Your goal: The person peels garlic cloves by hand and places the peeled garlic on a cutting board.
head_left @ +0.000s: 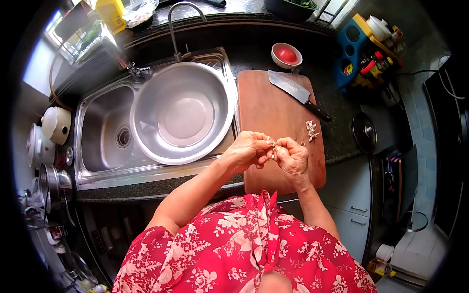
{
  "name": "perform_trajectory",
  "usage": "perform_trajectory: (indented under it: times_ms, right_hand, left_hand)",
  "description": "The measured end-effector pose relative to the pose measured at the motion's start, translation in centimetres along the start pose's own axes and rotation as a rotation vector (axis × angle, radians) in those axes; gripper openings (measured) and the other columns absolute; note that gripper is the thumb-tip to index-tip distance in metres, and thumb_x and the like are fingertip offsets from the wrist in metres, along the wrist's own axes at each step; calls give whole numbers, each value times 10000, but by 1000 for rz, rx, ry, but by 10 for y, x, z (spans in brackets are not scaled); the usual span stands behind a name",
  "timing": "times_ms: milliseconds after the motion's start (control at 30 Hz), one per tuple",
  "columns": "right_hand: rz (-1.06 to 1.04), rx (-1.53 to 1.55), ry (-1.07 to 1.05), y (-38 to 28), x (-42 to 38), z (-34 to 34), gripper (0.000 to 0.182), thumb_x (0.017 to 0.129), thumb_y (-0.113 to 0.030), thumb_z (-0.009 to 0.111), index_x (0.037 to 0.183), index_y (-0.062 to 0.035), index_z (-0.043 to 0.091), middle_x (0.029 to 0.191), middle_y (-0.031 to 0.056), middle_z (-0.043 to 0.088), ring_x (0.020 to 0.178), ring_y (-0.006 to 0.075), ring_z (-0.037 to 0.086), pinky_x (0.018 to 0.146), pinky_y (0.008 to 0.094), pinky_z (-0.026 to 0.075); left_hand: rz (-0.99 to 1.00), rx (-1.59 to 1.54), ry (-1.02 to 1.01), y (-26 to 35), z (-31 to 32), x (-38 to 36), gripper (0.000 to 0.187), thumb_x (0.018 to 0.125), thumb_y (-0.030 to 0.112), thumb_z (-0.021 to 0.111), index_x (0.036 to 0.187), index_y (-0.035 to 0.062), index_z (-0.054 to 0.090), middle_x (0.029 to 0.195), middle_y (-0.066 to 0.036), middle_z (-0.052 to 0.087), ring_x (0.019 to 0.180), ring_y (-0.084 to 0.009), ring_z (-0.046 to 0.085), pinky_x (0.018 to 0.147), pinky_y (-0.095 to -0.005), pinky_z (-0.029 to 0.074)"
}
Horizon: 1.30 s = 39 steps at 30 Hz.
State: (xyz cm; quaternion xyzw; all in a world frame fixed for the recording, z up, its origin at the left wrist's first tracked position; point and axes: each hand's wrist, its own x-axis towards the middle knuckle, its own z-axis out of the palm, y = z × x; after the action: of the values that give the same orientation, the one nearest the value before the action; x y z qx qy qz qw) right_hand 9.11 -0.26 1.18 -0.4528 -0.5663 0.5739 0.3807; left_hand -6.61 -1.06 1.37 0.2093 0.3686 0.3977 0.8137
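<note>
Over the near part of a wooden cutting board point(273, 117), my left hand point(246, 151) and my right hand point(292, 157) meet fingertip to fingertip. Both pinch one small pale garlic clove point(273, 144) between them. A little pile of garlic cloves and peel point(310, 130) lies on the board to the right of my hands. A cleaver point(296, 92) with a black handle rests across the board's far right corner.
A large steel basin point(181, 111) sits in the sink point(100, 132) on the left, under a tap point(174, 29). A small red bowl point(287, 55) stands behind the board. A blue rack of bottles point(364, 53) is at the far right; pots point(54, 124) line the left.
</note>
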Motion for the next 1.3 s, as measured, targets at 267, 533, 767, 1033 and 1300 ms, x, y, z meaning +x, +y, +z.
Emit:
perform_trajectory:
  times_ms: [267, 533, 767, 1033, 1300]
  right_hand:
    - [-143, -259, 63, 10, -5, -17, 39, 797, -25, 531, 798, 0, 562, 574, 13, 536, 497, 60, 468, 461, 209, 388]
    - [-194, -369, 49, 18, -5, -31, 26, 785, -9, 522, 779, 9, 539, 535, 72, 502, 461, 108, 476, 436, 258, 376]
    - [-235, -396, 21, 23, -7, -42, 49, 805, -18, 511, 789, 8, 549, 590, 5, 541, 522, 60, 489, 479, 202, 397]
    - [356, 432, -100, 35, 1, -65, 61, 809, -44, 497, 779, -27, 547, 576, 18, 504, 405, 34, 364, 340, 168, 260]
    - [180, 147, -102, 36, 2, -63, 85, 840, -86, 517, 833, -12, 558, 616, 10, 524, 462, 36, 411, 390, 169, 313]
  left_hand:
    - [60, 155, 75, -12, 9, 13, 168, 865, 127, 485, 811, -19, 549, 645, -64, 562, 443, -101, 514, 405, -228, 449]
    - [11, 188, 87, -19, 18, 22, 169, 847, 158, 533, 805, -6, 536, 656, -74, 560, 452, -119, 517, 426, -231, 436]
    - [-37, 264, 68, -27, 23, 34, 159, 845, 161, 520, 784, 14, 528, 661, -77, 565, 463, -118, 524, 442, -236, 456]
    - [-84, 164, 27, -34, 24, 45, 149, 835, 166, 520, 791, 24, 525, 678, -91, 573, 476, -118, 525, 448, -247, 465]
    - [4, 442, 45, -31, 28, 44, 170, 857, 133, 485, 809, -21, 538, 662, -74, 572, 477, -117, 530, 436, -233, 448]
